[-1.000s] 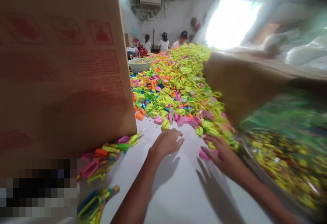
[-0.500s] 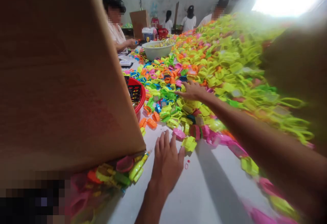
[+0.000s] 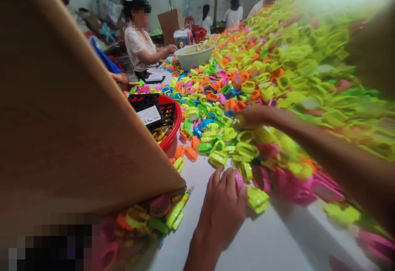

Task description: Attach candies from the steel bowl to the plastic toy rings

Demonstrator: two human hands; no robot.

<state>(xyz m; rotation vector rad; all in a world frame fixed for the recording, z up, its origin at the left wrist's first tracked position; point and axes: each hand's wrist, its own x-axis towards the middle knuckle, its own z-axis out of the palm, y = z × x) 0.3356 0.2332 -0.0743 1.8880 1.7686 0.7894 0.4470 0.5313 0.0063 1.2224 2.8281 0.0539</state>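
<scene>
My left hand (image 3: 222, 205) is low over the white tabletop (image 3: 247, 246), its fingers curled around a glossy pink plastic piece (image 3: 238, 181). A bright yellow plastic piece (image 3: 258, 199) lies just right of its thumb. My right hand (image 3: 251, 117) reaches into the heap of loop-shaped plastic pieces (image 3: 280, 77), bent downward among yellow, orange and blue ones. Its fingers are blurred and partly hidden, so I cannot make out what they hold. Under the right forearm, pink pieces (image 3: 296, 186) are bunched and smeared by motion.
A large cardboard box (image 3: 92, 118) blocks the left side, with more pieces by its lower corner. Behind it stands a red basin (image 3: 177, 127) holding a black crate (image 3: 168, 112). A white basin (image 3: 194, 60) stands farther back. A co-worker (image 3: 140, 44) sits at the far left.
My left hand has moved right and closed on the pink piece. My right hand has lowered and curled into the heap. Pieces under the right forearm have shifted toward me, and the view has turned slightly left.
</scene>
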